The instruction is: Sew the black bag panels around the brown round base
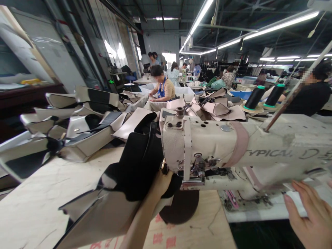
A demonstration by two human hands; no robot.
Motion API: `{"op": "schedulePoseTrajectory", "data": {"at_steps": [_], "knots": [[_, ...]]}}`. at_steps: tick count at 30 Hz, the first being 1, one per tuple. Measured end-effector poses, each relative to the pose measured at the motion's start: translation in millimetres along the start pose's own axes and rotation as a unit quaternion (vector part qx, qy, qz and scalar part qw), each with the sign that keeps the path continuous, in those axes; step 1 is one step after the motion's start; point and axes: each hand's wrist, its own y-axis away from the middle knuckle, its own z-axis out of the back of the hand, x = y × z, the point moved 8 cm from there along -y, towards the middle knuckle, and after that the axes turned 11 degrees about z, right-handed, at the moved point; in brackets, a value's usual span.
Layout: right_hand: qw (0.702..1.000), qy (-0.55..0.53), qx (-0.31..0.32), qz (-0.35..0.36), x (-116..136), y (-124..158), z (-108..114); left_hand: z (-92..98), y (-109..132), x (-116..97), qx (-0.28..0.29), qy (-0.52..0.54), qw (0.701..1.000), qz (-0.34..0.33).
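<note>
My left hand grips a half-sewn beige and black bag by its black edge, close to the head of a sewing machine. Its fingertips are partly hidden by the black material and the machine. A small gold-coloured metal piece shows just above that hand. The bag spreads from the machine head down to the lower left, its beige panel slanting over the wooden table. On the right, my right hand is open with fingers apart, beside the machine's base, holding nothing visible.
Several beige and black bags are heaped on the wooden table to the left and behind the machine. Black thread cones stand behind the machine. A co-worker in a blue apron is ahead; another person is at right.
</note>
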Motion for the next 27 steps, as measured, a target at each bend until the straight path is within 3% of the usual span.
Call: {"op": "schedulePoseTrajectory", "data": {"at_steps": [8, 15, 19, 23, 27], "knots": [[0.998, 0.009, 0.045, 0.039, 7.1, 44.5, -15.3, -0.7, 7.8, -13.0, 0.030, -0.024, 0.999, -0.013], [0.996, 0.004, 0.058, 0.072, 7.6, 50.2, -19.5, -0.8, 14.1, -5.4, 0.033, -0.040, 0.998, 0.029], [0.996, 0.014, 0.051, 0.075, 7.1, 37.8, -13.8, -1.4, 15.2, -2.4, 0.029, -0.036, 0.998, 0.038], [0.998, 0.000, 0.016, 0.066, 1.4, 4.3, 3.4, 1.7, 17.0, -4.1, 0.017, -0.027, 0.998, 0.045], [0.996, -0.045, 0.015, 0.074, -28.6, -31.6, 26.8, 7.4, 18.9, -8.5, 0.004, -0.019, 0.999, 0.039]]}}
